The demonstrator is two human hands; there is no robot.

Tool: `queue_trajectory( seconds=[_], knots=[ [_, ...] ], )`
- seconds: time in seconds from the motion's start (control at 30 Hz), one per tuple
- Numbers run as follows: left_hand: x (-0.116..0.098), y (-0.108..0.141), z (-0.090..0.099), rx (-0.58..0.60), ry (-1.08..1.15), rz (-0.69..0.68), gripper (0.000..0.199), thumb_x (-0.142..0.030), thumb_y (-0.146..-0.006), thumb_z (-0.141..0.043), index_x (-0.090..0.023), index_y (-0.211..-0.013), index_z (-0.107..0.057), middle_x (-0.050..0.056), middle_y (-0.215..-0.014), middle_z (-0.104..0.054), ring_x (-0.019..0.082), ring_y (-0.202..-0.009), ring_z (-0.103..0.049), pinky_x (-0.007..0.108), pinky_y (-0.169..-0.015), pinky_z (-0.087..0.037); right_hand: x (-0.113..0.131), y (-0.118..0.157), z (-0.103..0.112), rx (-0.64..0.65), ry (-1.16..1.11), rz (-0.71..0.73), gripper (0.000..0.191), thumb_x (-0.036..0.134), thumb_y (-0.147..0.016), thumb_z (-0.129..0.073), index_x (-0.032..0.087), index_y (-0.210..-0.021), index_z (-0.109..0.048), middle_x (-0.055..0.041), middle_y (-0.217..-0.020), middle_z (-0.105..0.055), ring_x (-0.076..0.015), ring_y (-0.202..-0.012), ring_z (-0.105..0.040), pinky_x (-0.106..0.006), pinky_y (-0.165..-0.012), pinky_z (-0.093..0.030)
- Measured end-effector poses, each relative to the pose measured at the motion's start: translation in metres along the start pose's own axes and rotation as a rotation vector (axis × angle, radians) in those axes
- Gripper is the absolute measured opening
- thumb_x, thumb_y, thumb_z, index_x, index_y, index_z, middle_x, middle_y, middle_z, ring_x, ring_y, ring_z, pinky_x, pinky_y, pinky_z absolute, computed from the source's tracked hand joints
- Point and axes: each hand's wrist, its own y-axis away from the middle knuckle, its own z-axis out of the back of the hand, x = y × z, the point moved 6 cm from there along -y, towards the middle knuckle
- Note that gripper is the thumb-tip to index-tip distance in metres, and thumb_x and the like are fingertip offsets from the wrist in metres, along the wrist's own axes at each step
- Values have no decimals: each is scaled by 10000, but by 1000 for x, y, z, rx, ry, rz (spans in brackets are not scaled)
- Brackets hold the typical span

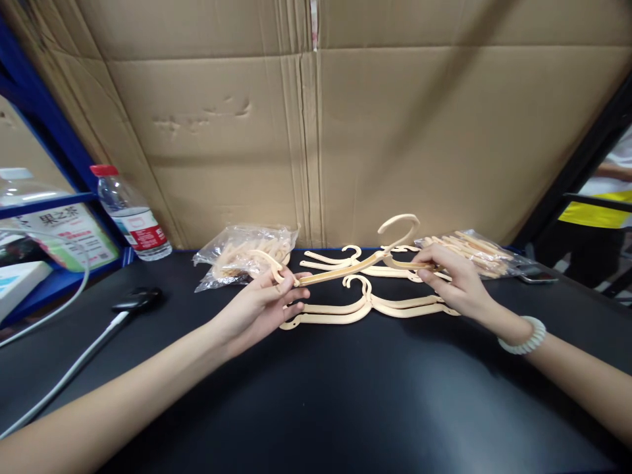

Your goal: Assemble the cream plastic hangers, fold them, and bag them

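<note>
A beige plastic clothes hanger (340, 271) is raised above the table, its hook tilted up to the right. My left hand (261, 303) pinches its left end between thumb and fingers; a small curved beige piece (270, 262) sticks up there, and I cannot tell whether it is joined to the hanger. On the right arm of the same hanger, my right hand (457, 283) is closed, partly hiding that end. Beneath it, hangers (340, 315) lie overlapped on the black table. More beige hangers (320, 258) lie behind, partly covered by the raised one.
Clear plastic bags of beige parts lie at the back, one left (237, 253) and one right (474, 250). A phone (538, 274) lies beside the right bag. Leftward are a bottle (138, 220) and a black device with a white cable (135, 299). Cardboard (222, 145) walls the back.
</note>
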Motion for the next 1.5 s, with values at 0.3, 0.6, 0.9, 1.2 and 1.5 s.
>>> queue_trajectory(
  seconds=[0.3,0.6,0.9,1.2,1.5],
  knots=[
    [6,2,2,-75,57,61,165,-1,-797,-642,-129,-710,-586,70,-906,-671,153,-732,-692,266,-744,-594,1,1,1,-13,18,5,88,271,-914,-497,230,-891,-571,-57,-818,-604,-219,-748,-564,-370,-674,-440],
    [9,2,-1,-103,83,100,220,27,-849,-541,-111,-688,-601,72,-763,-651,143,-674,-686,232,-697,-597,6,-1,3,-49,45,17,97,259,-894,-497,237,-882,-590,-63,-813,-623,-232,-756,-584,-388,-693,-449],
    [12,2,5,-168,-31,85,283,38,-869,-489,-103,-640,-574,55,-628,-615,104,-594,-643,150,-592,-546,18,0,4,-70,67,94,97,190,-885,-511,225,-898,-600,-71,-817,-627,-226,-756,-599,-382,-682,-476],
    [9,6,7,-154,-131,-2,193,22,-722,-613,-124,-611,-554,32,-587,-615,96,-557,-581,141,-516,-477,26,1,2,-87,75,106,108,193,-881,-519,233,-898,-618,-74,-832,-655,-232,-762,-622,-392,-691,-491],
    [6,12,5,-226,-113,-79,206,37,-574,-647,-144,-611,-554,-4,-557,-605,99,-540,-570,153,-513,-483,35,1,4,-143,125,185,156,101,-865,-526,199,-938,-624,-72,-842,-646,-189,-726,-600,-316,-609,-485]
  ],
)
